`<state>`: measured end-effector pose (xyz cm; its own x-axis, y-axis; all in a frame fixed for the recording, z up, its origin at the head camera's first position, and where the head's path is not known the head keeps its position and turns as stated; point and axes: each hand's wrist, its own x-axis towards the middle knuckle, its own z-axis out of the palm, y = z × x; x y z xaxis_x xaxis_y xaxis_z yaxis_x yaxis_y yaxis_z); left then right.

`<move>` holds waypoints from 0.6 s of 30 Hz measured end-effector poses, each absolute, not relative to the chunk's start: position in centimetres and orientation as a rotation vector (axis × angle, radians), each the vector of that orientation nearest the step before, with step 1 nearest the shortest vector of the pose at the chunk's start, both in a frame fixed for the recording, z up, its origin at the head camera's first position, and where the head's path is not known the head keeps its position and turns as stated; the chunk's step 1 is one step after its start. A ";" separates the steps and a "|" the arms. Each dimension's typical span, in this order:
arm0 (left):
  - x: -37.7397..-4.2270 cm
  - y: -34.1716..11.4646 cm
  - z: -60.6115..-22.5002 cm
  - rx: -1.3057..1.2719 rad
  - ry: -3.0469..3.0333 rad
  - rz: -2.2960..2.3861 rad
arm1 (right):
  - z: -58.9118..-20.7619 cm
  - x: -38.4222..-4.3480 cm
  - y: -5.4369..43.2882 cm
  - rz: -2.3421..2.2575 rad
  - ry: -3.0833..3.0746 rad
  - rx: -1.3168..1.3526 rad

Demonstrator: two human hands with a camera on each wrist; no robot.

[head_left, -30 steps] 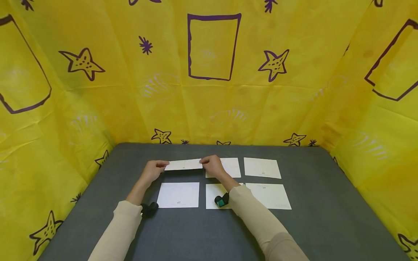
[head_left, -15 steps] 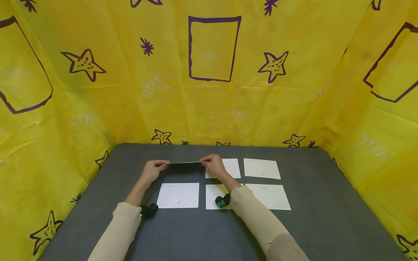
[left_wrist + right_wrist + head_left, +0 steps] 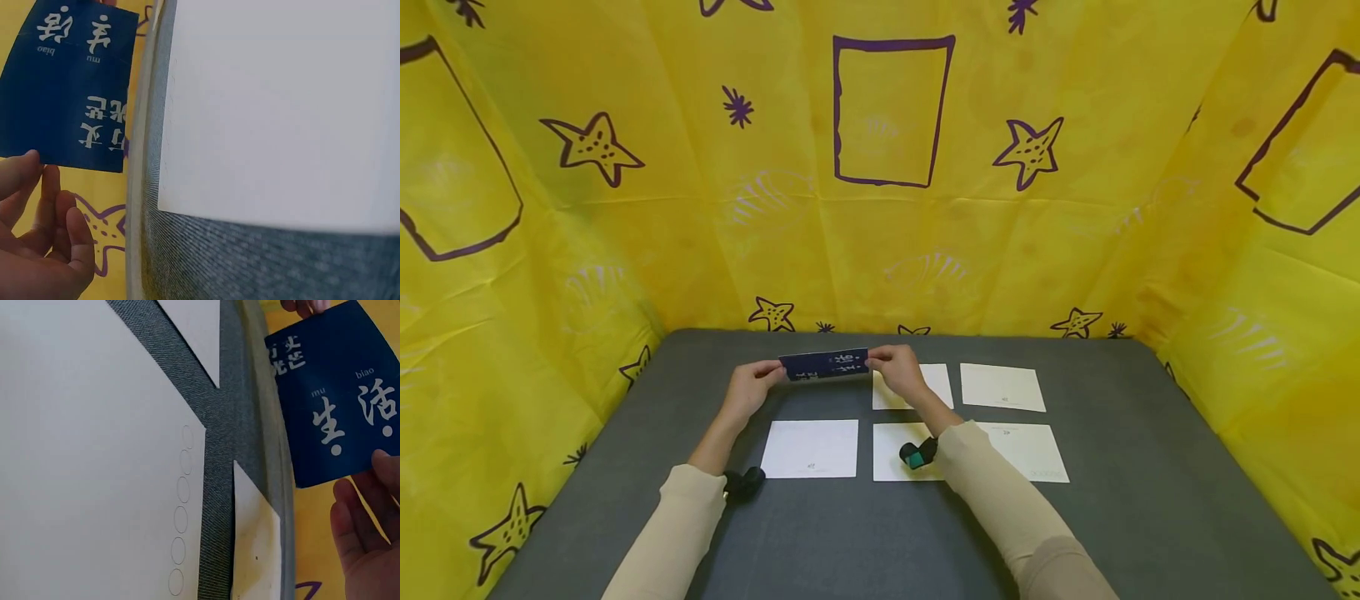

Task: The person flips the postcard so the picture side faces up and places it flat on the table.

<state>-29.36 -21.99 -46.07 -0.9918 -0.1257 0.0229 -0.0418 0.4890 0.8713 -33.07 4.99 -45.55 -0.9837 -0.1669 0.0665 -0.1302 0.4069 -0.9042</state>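
Between both hands, over the back left of the table, a dark blue card is held up and tilted. Its blue face carries white Chinese characters and small pinyin. My left hand pinches its left edge between thumb and fingers. The opposite edge is pinched by my right hand. In the left wrist view the blue card shows above the left fingertips. The right wrist view shows the card with the right thumb on its edge and the left fingertips at its far end.
Several white cards lie in two rows on the dark grey table: a front left card, a front right card and a back right card among them. The right forearm covers part of others. A yellow patterned cloth surrounds the table.
The held card has turned over: its white side showed first, then its thin edge, now its blue printed face. The right hand has risen slightly.
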 end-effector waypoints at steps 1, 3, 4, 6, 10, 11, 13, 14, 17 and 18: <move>-29.4 -22.0 -46.0 0.155 -2.633 -1.546 | -45.5 -33.1 5.0 -1.682 2.601 -0.272; -29.4 -21.9 -45.9 0.160 -2.624 -1.557 | -45.5 -33.2 5.1 -1.703 2.599 -0.279; -29.4 -21.8 -45.9 0.164 -2.618 -1.563 | -45.5 -33.2 5.1 -1.717 2.595 -0.284; -29.3 -21.7 -45.8 0.169 -2.598 -1.576 | -45.5 -33.2 5.1 -1.747 2.585 -0.292; -29.2 -21.5 -45.8 0.178 -2.553 -1.624 | -45.7 -33.2 5.1 -1.822 2.520 -0.306; -29.2 -21.4 -45.8 0.178 -2.539 -1.644 | -45.7 -33.2 5.1 -1.841 2.497 -0.303; -29.2 -21.3 -45.7 0.186 -2.522 -1.672 | -45.8 -33.3 5.1 -1.879 2.451 -0.291; -29.1 -21.2 -45.7 0.190 -2.513 -1.687 | -45.8 -33.3 5.0 -1.891 2.435 -0.281; -29.1 -21.1 -45.6 0.202 -2.476 -1.747 | -45.9 -33.4 4.9 -1.933 2.391 -0.236; -29.1 -21.1 -45.6 0.206 -2.467 -1.766 | -46.0 -33.3 4.8 -1.946 2.383 -0.222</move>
